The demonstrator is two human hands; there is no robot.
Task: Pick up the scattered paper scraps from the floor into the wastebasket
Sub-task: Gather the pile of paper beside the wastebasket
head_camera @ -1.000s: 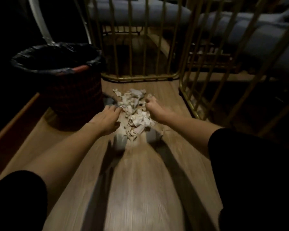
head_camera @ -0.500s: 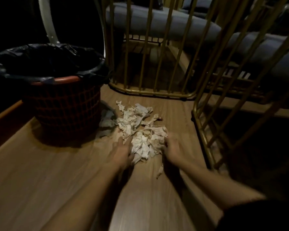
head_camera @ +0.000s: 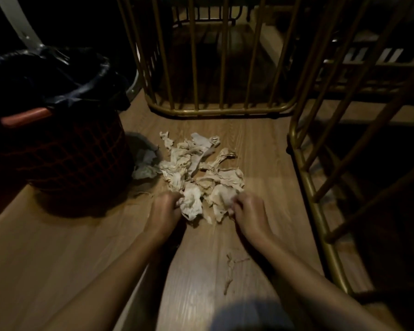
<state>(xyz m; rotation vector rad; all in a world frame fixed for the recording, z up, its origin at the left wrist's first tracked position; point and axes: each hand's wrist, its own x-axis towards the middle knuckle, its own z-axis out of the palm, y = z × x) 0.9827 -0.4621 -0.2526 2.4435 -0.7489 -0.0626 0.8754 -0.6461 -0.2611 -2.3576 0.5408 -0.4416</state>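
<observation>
Dim home interior (likely a living room): wood-look floor (head_camera: 58,254), gold metal furniture frames (head_camera: 215,112), lined wastebasket (head_camera: 65,151).

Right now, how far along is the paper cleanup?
Early. Done: the paper scraps sit bunched in one pile on the wood floor beside the wastebasket; whether any are inside it cannot be seen. In hand: the left hand and right hand press the pile's near edge. Left: lifting the pile in, plus one stray strip between the forearms.
</observation>
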